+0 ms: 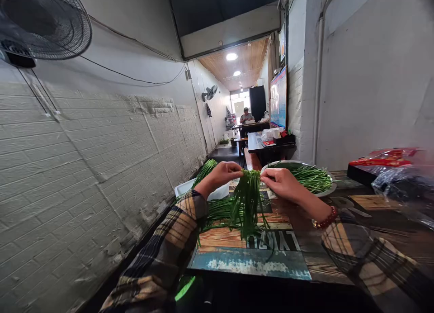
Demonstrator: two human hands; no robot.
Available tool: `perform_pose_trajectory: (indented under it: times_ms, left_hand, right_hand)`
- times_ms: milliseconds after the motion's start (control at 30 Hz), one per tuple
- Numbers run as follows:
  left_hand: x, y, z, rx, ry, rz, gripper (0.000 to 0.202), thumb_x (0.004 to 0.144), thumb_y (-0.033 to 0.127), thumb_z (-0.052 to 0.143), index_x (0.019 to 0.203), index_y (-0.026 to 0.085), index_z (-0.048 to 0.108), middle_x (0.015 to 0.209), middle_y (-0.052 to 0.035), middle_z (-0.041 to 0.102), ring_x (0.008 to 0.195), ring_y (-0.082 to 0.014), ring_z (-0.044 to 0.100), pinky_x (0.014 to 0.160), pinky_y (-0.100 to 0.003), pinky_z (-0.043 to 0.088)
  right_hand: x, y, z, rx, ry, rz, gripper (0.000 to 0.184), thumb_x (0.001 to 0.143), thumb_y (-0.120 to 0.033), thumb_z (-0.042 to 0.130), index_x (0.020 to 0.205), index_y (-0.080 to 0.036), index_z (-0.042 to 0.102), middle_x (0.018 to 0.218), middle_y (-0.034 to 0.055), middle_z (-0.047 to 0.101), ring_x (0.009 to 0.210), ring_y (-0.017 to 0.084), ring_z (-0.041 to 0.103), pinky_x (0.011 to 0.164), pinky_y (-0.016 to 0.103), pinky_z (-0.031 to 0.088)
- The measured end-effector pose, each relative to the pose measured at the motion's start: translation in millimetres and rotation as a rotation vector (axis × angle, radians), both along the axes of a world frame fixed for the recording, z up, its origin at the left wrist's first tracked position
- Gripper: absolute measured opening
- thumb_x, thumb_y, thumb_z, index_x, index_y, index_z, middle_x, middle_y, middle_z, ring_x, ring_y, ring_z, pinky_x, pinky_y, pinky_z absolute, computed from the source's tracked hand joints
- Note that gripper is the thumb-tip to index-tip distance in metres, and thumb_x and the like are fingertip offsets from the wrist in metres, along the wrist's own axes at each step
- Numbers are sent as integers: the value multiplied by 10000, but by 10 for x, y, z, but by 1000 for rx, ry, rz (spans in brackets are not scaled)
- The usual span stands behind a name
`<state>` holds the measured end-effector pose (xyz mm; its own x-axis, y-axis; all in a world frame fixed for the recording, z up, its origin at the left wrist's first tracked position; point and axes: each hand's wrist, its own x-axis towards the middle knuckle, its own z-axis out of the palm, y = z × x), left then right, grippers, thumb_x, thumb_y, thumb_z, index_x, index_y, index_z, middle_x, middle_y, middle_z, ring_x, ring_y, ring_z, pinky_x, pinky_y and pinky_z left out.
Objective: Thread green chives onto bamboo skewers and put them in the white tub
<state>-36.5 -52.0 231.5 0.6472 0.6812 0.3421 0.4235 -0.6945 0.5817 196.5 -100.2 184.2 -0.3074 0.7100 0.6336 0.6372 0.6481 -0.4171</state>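
Observation:
A bunch of long green garlic chives (249, 204) hangs from between my two hands, just above the table (251, 258). My left hand (224, 173) pinches the bunch at its pale upper ends, on the left. At the right side of the same ends, my right hand (277, 180) is closed on them with thumb and fingertips. More chives lie in a loose pile (219, 213) on the table, partly behind the hanging bunch. Behind my left hand, a white tray (219, 193) holds further chives (205, 170).
Beyond my right hand stands a metal bowl (324, 193) heaped with chives. A black box with red packets (383, 158) and clear plastic (396, 184) lie at the right. A brick-patterned wall (101, 168) runs along the left. A person (247, 116) sits far back.

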Motion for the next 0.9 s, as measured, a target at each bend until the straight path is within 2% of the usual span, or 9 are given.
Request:
perform_pose_trajectory:
  times_ms: [100,200,267,333,433,533,600,733,900]
  left_hand:
    - [-95,-33,-60,-135,-189,-1,411,837,355,608,1168,113,615,1081,-120,673,948,-181,613,866,-333,453]
    - [-92,-86,-136,-259,-295,-111,522,753,395,714,1193,130,620,1161,-139,655,1083,-242,578,954,-377,411]
    - [-34,-115,-198,-304,-333,-178,542,711,401,755,1169,136,641,1152,-131,663,1099,-258,572,971,-381,398]
    - [36,-129,-278,-352,-381,-181,548,666,400,790,1123,125,663,1087,-118,686,1022,-245,603,929,-356,422]
    - [106,-134,-416,-437,-446,-93,505,614,403,821,993,92,698,927,-89,712,836,-197,633,802,-305,464]
    - [96,-154,-503,-495,-464,-55,469,628,428,804,924,78,702,819,-72,708,737,-176,631,722,-286,474]
    - [59,-185,-508,-519,-477,-66,455,646,437,790,911,78,700,794,-68,705,709,-167,629,699,-279,477]
    - [8,-251,-459,-543,-485,-82,407,643,417,797,857,86,695,766,-45,696,665,-137,614,683,-256,469]
    - [66,-273,-457,-598,-412,-149,383,622,410,813,775,88,674,668,-4,654,586,-100,568,618,-226,448]
  right_hand:
    - [20,28,87,-26,49,-9,249,855,-266,473,688,-175,633,614,13,640,608,161,579,609,258,387]
    - [1,42,153,-39,67,-3,244,846,-275,484,681,-177,635,612,13,653,593,161,580,585,255,388]
    - [-40,47,163,-38,73,3,237,846,-281,490,698,-176,643,617,16,660,598,164,585,583,256,391]
    - [-93,49,152,-34,84,-5,232,848,-283,493,720,-172,651,622,19,665,599,167,589,585,258,395]
    - [-158,42,130,-35,84,-22,232,853,-274,486,740,-167,658,625,22,667,599,168,595,589,262,401]
    - [-162,25,157,-54,56,-7,247,860,-279,478,735,-172,663,634,17,669,602,166,602,588,263,408]
    - [-133,17,213,-43,44,7,252,872,-299,477,793,-176,682,710,27,694,653,173,620,613,269,427]
    - [-130,30,337,99,31,8,282,900,-353,485,1005,-173,675,941,79,701,807,196,630,710,300,460]
    - [-363,54,319,143,-114,101,260,906,-385,518,994,-178,648,939,74,684,840,199,626,758,301,448]
